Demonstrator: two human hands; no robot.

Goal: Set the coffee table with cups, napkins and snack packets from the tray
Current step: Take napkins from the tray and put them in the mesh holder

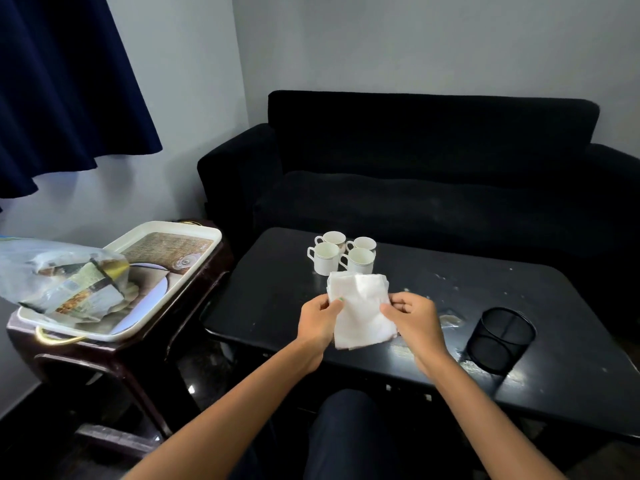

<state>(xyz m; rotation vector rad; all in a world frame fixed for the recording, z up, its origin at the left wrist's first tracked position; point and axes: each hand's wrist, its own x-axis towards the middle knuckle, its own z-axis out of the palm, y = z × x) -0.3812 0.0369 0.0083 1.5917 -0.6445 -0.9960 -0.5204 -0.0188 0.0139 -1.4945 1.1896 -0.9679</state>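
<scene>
A stack of white paper napkins (360,306) is held over the near middle of the black coffee table (277,289). My left hand (318,322) grips its left edge and my right hand (414,322) grips its right edge. Just beyond the napkins, several white cups (341,252) stand close together on the table. At the left, a cream tray (207,239) rests on a dark side table and carries a clear plastic bag of snack packets (65,275).
A black mesh holder (498,339) stands on the table at the right. A black sofa (433,161) runs behind the table. A dark blue curtain (62,84) hangs at the upper left. My knee (349,431) is below the table's front edge.
</scene>
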